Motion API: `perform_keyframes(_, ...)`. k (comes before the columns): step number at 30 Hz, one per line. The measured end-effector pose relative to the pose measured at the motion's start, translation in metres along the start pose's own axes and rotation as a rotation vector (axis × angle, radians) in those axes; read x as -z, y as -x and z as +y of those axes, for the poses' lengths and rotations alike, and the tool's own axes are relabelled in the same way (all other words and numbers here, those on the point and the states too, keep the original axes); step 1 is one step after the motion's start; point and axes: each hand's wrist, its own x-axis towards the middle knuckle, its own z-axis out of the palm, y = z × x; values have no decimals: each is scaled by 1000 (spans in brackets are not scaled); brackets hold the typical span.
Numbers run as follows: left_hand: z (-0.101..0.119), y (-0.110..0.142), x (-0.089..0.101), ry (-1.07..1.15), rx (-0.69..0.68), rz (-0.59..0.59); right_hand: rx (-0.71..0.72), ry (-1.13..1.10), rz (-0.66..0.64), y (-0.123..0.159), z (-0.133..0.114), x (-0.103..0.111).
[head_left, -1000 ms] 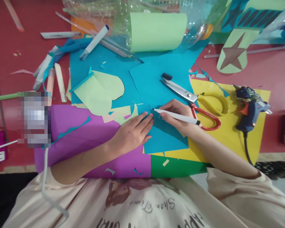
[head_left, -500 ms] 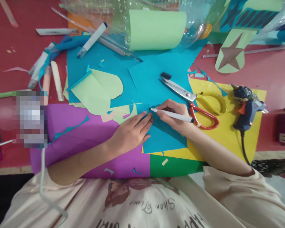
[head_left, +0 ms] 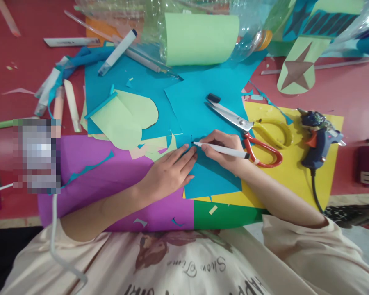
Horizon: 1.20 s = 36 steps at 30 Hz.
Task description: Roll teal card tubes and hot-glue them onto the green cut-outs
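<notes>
My right hand point(head_left: 223, 153) is closed around a white marker point(head_left: 230, 150), its tip on a sheet of blue paper point(head_left: 212, 180). A short dark line shows on the paper by the tip. My left hand point(head_left: 172, 168) lies flat with fingers stretched out, pressing the same sheet just left of the marker tip. Scissors point(head_left: 246, 125) with one yellow and one red handle lie beyond my right hand, a black marker cap point(head_left: 214, 98) by their blades. A light green paper heart point(head_left: 129, 119) rests to the left.
A clear plastic bottle wrapped in green paper point(head_left: 203, 39) lies at the back. On yellow paper point(head_left: 292, 180) to the right sits a glue gun point(head_left: 318, 149). Several markers point(head_left: 118, 51) are scattered at the back left. Purple paper point(head_left: 110, 184) spreads under my left arm.
The marker tip has moved slightly down the blue paper, and the dark line there is longer. My left hand stays in place; the whole view shifts very little.
</notes>
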Motion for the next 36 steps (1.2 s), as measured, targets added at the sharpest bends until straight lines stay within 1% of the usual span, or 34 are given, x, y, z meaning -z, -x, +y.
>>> perform_keyframes(3,0,0,1,-4,-1,-23,3,-10,19,0,0,0)
perform_keyframes(8,1,-1,2,-40,-4,-27,-57,-22,82,1,-1,1)
perform_keyframes(13,0,-1,1,-71,-17,18,25,3,41,1,1,0)
perform_keyframes(15,-1,-1,1,-73,-23,32,36,18,33,1,2,-1)
perform_keyframes(18,-1,-1,1,-57,-20,36,11,28,61,0,2,-1)
perform_keyframes(21,0,-1,1,-52,-18,21,-43,27,128,0,-1,1)
perform_keyframes(23,0,-1,2,-55,-20,16,-61,16,150,0,-3,3)
perform_keyframes(28,0,-2,2,-44,-21,21,22,22,90,0,0,2)
perform_keyframes(30,0,-2,2,-40,-19,21,39,36,88,-1,0,1)
perform_keyframes(33,0,-2,2,-32,-23,20,22,36,117,-1,-1,1)
perform_keyframes(36,0,-2,3,-35,-31,14,-5,37,182,1,0,3)
